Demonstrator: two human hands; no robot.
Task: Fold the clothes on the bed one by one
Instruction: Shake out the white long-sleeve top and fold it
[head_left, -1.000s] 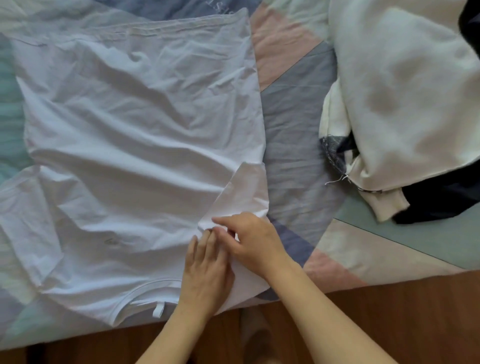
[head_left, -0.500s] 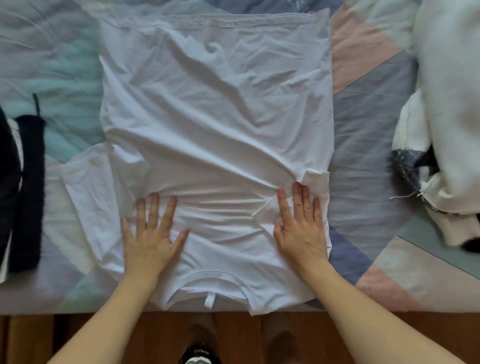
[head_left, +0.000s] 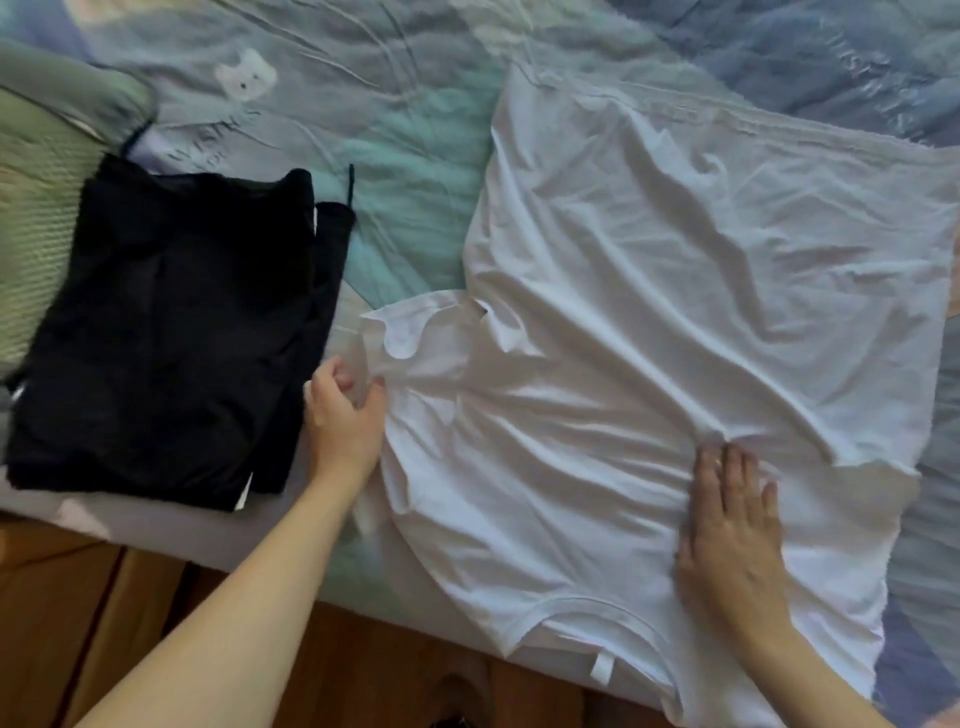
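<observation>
Head view: crumpled white cotton T-shirt (head_left: 675, 364) lies spread on the quilted bed (head_left: 363, 130). Left hand (head_left: 345, 415) pinches its loose sleeve (head_left: 410, 332), likely to fold inward; right hand (head_left: 732, 525) lies flat and open, anchoring the cloth. Folded black garments (head_left: 166, 338) sit alongside.

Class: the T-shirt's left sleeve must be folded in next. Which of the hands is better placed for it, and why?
Left. The left hand is already closed on the sleeve at the T-shirt edge, while the right hand lies flat on the far side, pinning the cloth.
</observation>
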